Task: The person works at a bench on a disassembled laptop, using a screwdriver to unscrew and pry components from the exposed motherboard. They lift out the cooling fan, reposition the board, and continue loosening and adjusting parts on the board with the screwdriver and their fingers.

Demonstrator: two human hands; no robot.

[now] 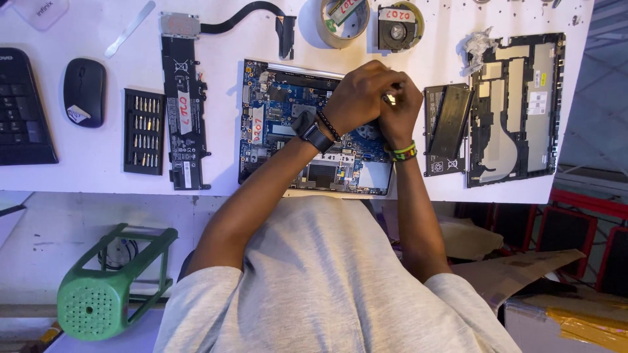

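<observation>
An opened laptop base with a blue circuit board lies on the white table. Both my hands meet over its right part. My left hand, with a dark watch and bead bracelet on the wrist, curls over from the left. My right hand, with a colourful wristband, presses against it. Between the fingers shows a small shiny metal tool, gripped by both hands. What lies under the hands is hidden.
Left of the laptop lie a long black battery, a screwdriver bit set, a mouse and a keyboard. A tape roll and fan sit behind. To the right: a second battery and bottom cover. A green stool stands below.
</observation>
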